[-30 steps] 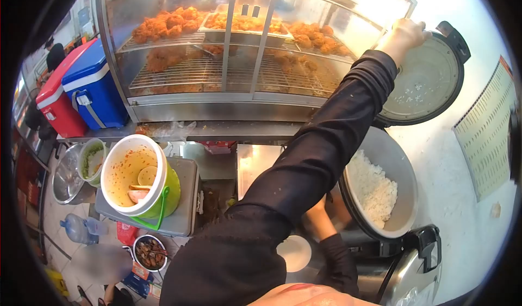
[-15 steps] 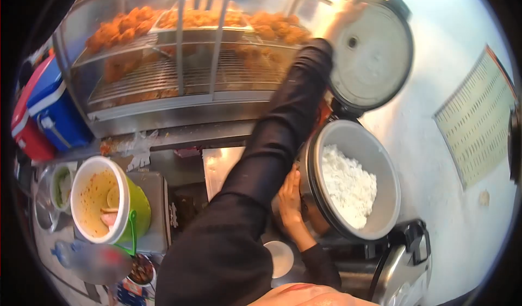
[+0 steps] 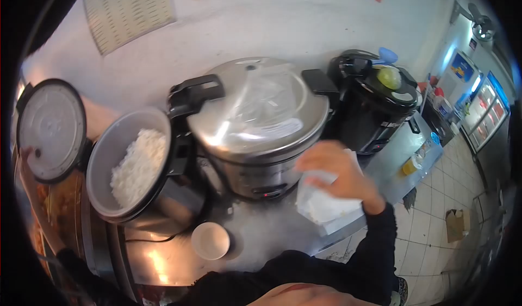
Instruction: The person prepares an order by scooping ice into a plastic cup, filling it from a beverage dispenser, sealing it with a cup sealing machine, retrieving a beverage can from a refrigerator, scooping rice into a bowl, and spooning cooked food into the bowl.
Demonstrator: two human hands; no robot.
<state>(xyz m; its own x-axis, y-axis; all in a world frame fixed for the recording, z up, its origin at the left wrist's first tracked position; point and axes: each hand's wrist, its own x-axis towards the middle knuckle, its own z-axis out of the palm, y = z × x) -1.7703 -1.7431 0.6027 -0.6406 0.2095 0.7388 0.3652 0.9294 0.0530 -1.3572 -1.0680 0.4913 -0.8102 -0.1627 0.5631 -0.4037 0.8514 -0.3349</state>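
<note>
A: How does the lid (image 3: 51, 124) look?
B: Round, with a grey underside, a black rim and a small dark hole low down. It stands raised at far left, beside the pot (image 3: 100, 167), whose grey bowl holds white, clumpy rice (image 3: 138, 167).
A: And the left hand (image 3: 26, 162)?
B: At the lid's lower-left edge; I can't tell how far its fingers close.
A: The right hand (image 3: 337, 175)?
B: Blurred, fingers loosely curved, thumb apart, nothing visible in its grasp. It's over thin, creased white sheets (image 3: 325, 205) on the tabletop (image 3: 261, 230), near the steel cooker (image 3: 261, 110).
A: Any writing?
B: The wall chart (image 3: 130, 12) has rows of tiny marks; the black cooker (image 3: 370, 110) bears pale lettering. I can't read either.
</note>
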